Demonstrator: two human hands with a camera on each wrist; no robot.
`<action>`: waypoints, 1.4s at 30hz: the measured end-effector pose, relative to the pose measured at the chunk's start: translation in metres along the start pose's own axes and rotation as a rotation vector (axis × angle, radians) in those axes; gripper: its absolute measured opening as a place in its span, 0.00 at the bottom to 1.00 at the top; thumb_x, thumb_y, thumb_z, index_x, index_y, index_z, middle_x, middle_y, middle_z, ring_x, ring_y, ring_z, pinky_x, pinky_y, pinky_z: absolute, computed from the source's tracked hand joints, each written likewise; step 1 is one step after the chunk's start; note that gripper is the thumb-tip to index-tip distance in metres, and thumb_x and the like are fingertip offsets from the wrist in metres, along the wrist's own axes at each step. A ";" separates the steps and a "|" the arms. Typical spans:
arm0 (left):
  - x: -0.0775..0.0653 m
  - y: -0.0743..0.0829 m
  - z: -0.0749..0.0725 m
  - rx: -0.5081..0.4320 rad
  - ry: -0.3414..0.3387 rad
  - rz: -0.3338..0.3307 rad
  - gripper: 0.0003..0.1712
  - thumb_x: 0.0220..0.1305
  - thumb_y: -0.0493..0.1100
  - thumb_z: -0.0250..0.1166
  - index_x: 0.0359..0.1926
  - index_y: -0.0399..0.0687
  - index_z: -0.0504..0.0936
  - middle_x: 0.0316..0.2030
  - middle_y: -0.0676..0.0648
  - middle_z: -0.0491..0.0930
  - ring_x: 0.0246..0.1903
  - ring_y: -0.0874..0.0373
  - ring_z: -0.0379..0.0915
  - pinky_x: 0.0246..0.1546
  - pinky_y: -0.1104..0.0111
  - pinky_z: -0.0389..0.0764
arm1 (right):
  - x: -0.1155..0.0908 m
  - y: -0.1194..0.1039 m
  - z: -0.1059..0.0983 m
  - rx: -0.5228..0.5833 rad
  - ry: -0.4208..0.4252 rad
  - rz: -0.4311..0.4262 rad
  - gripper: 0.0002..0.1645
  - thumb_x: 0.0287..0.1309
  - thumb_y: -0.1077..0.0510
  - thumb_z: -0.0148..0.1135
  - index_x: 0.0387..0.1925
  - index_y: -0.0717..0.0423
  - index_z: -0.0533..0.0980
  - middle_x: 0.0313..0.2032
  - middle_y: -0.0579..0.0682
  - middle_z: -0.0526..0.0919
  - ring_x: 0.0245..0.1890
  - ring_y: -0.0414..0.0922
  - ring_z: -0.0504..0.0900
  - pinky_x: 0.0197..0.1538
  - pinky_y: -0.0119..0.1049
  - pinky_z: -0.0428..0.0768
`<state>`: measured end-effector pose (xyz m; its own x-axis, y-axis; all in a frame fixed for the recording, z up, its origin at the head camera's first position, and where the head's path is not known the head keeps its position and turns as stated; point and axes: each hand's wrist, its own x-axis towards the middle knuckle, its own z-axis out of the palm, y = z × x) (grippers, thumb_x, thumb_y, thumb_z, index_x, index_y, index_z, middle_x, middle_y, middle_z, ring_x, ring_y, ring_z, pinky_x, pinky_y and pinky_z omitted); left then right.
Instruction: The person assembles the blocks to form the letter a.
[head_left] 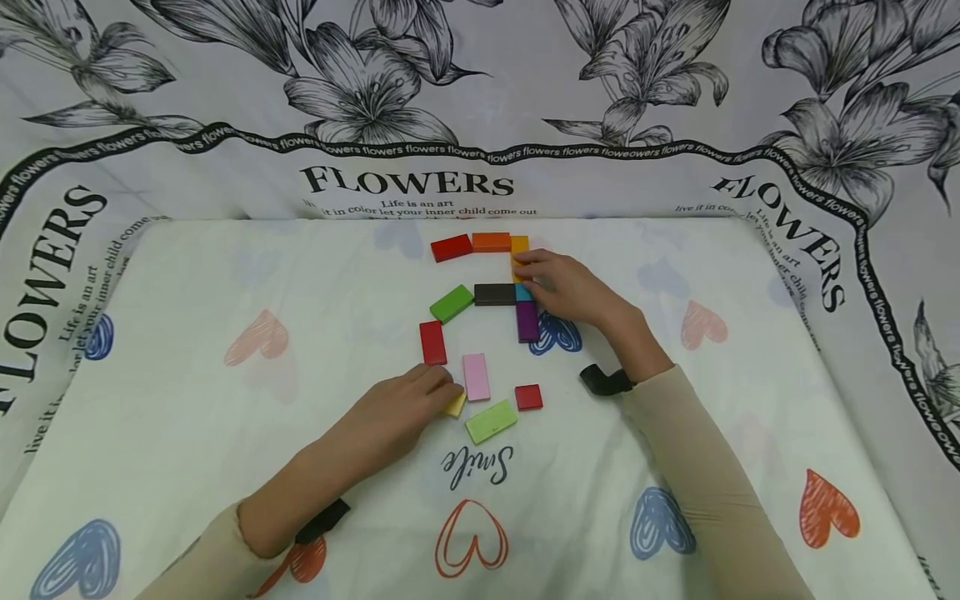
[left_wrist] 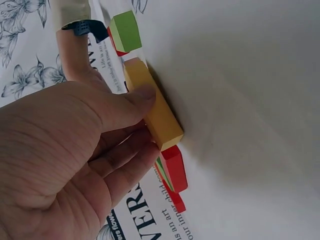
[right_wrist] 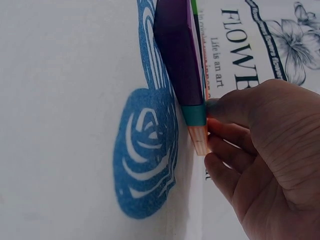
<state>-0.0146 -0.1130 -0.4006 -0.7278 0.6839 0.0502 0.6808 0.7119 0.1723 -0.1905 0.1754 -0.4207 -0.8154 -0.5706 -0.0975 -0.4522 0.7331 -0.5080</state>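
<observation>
Left hand [left_wrist: 65, 145] pinches yellow block [left_wrist: 162, 117] (long axis aimed at red block [left_wrist: 175, 170]).

beige sleeves [head_left: 712, 483]; black wrist attachments [head_left: 606, 381]

Head view: yellow block [head_left: 454, 406] mostly hidden under left hand [head_left: 405, 404]; right hand [head_left: 566, 287] covers parts of amber block [head_left: 520, 243] and blue block [head_left: 523, 293]. Both sleeves [head_left: 708, 475] cut by bottom edge. Left wrist: red block [left_wrist: 118, 49] mostly behind light green block [left_wrist: 127, 32]. Right wrist: purple block [right_wrist: 177, 50] cropped at top.
</observation>
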 end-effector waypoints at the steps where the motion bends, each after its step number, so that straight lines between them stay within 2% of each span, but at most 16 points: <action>1: 0.001 0.000 0.000 0.002 0.005 0.005 0.20 0.63 0.33 0.75 0.55 0.46 0.84 0.49 0.47 0.83 0.47 0.56 0.79 0.44 0.67 0.89 | 0.000 0.000 0.000 -0.001 -0.001 0.000 0.25 0.77 0.56 0.59 0.71 0.56 0.76 0.76 0.53 0.73 0.81 0.55 0.65 0.82 0.53 0.66; 8: 0.007 0.002 0.005 -0.007 -0.030 0.017 0.25 0.62 0.38 0.77 0.60 0.48 0.84 0.53 0.47 0.83 0.53 0.54 0.80 0.52 0.66 0.90 | 0.000 0.001 0.000 -0.004 0.000 -0.006 0.26 0.77 0.56 0.59 0.71 0.56 0.75 0.76 0.53 0.73 0.81 0.55 0.65 0.82 0.53 0.67; 14: 0.014 0.006 0.005 0.053 -0.042 0.042 0.29 0.59 0.41 0.80 0.62 0.49 0.82 0.57 0.46 0.83 0.56 0.52 0.81 0.56 0.65 0.89 | 0.000 0.001 -0.001 0.011 0.005 -0.002 0.25 0.77 0.56 0.59 0.70 0.57 0.76 0.76 0.53 0.73 0.80 0.54 0.66 0.81 0.52 0.67; 18: 0.017 0.007 0.003 0.076 -0.038 0.051 0.32 0.58 0.42 0.80 0.64 0.48 0.81 0.58 0.46 0.83 0.57 0.52 0.81 0.57 0.65 0.89 | 0.000 0.000 0.000 0.016 0.007 0.000 0.25 0.76 0.56 0.60 0.70 0.56 0.76 0.76 0.53 0.74 0.80 0.54 0.67 0.81 0.52 0.68; 26: 0.017 0.002 0.005 0.043 -0.046 0.050 0.34 0.57 0.41 0.81 0.65 0.48 0.81 0.60 0.45 0.83 0.61 0.51 0.81 0.57 0.62 0.89 | 0.000 -0.003 -0.002 0.017 0.003 0.014 0.25 0.77 0.56 0.60 0.70 0.56 0.76 0.76 0.52 0.73 0.80 0.54 0.67 0.81 0.52 0.68; 34: 0.017 -0.002 0.008 0.002 -0.033 0.055 0.33 0.58 0.39 0.80 0.65 0.47 0.81 0.59 0.45 0.83 0.60 0.51 0.81 0.57 0.62 0.89 | 0.000 -0.002 0.000 0.015 -0.001 -0.002 0.25 0.77 0.56 0.59 0.71 0.57 0.76 0.76 0.53 0.73 0.80 0.55 0.66 0.81 0.53 0.67; 42: 0.018 -0.001 0.011 0.003 -0.002 0.060 0.32 0.60 0.38 0.79 0.65 0.46 0.81 0.59 0.45 0.82 0.59 0.52 0.81 0.58 0.63 0.88 | -0.001 -0.001 -0.001 0.015 0.008 0.003 0.25 0.77 0.56 0.59 0.71 0.56 0.76 0.76 0.53 0.73 0.80 0.55 0.66 0.81 0.53 0.68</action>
<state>-0.0273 -0.1001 -0.4110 -0.6858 0.7254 0.0586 0.7233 0.6703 0.1659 -0.1894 0.1756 -0.4190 -0.8195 -0.5655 -0.0926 -0.4444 0.7293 -0.5203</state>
